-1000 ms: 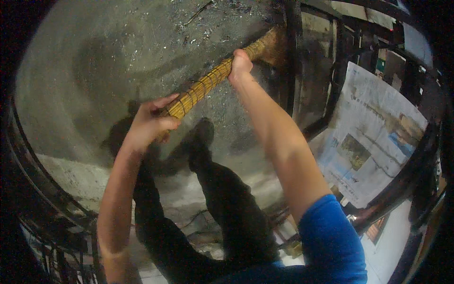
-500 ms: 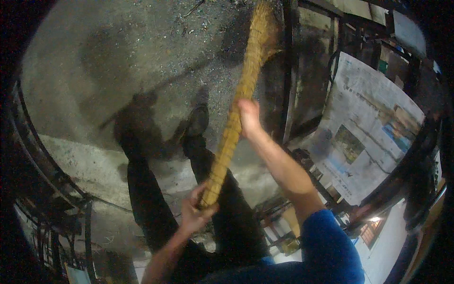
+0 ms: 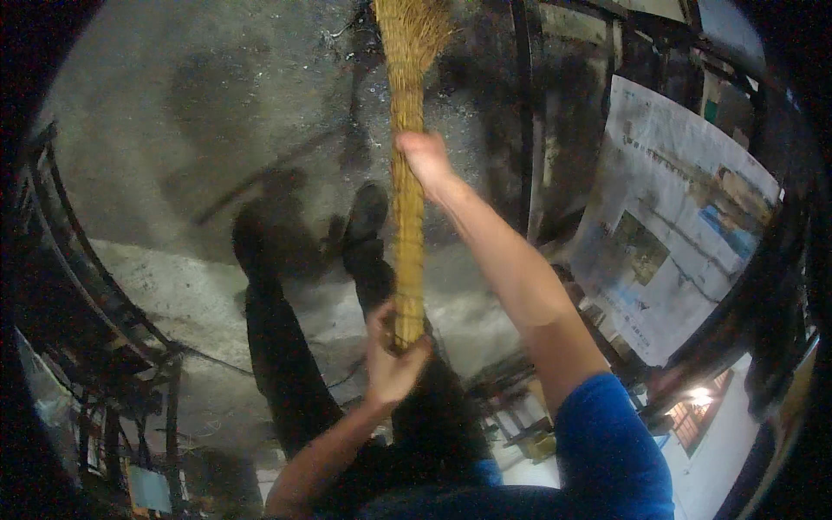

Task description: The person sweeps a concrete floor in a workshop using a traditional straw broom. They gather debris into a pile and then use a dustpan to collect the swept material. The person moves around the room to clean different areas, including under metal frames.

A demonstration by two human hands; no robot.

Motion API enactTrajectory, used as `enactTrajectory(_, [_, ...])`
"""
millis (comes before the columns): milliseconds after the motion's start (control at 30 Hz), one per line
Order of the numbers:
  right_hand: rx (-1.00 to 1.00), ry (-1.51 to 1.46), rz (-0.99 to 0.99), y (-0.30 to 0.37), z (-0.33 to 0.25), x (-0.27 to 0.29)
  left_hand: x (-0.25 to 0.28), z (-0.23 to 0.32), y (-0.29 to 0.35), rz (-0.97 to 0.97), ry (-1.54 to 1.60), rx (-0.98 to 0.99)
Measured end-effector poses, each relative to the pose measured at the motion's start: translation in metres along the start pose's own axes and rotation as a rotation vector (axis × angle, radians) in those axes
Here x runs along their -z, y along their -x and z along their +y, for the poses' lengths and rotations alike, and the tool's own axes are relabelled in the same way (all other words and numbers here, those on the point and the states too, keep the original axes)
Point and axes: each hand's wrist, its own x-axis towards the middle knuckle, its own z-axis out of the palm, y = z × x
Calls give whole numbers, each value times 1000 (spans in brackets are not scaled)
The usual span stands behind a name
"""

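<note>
A long straw broom with dark binding rings along its handle stretches away from me, its bristles spread near the top edge over the grey floor. My left hand is wrapped round the near end of the handle. Further up, just below the bristles, my right hand grips it from the right side. Whether the bristle tips touch the floor cannot be made out, since they run out of the picture.
Fine debris lies scattered on the concrete floor by the bristles. To the right stands a dark metal frame with a hanging printed sheet. A dark curved metal rack borders the left. My shoe is beside the handle.
The broom has swung leftward at its bristle end and now stands nearly straight ahead. My right hand has moved left and farther out; my left hand has shifted slightly right and up.
</note>
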Motion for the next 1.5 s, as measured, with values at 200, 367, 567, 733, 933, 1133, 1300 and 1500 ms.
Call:
enactTrajectory(200, [226, 419, 19, 77, 53, 71, 38, -8, 39, -451, -133, 309])
enactTrajectory(367, [148, 656, 85, 165, 35, 105, 95, 20, -39, -256, -364, 126])
enactTrajectory(567, [95, 747, 26, 259, 64, 143, 114, 119, -147, -161, -680, -215])
enactTrajectory(733, [57, 718, -91, 318, 76, 171, 68, 183, -180, -45, -740, -384])
enactTrajectory(933, [-50, 846, -184, 346, 79, 196, 43, 178, -202, -152, -1054, -587])
enactTrajectory(1133, [-31, 849, -173, 362, 81, 222, 47, 185, -223, -177, -1074, -582])
enactTrajectory(1300, [-89, 742, -247, 377, 79, 242, 36, 208, -230, -3, -1056, -605])
enactTrajectory(1500, [-35, 762, -255, 401, 80, 252, 5, 213, -238, 9, -1061, -660])
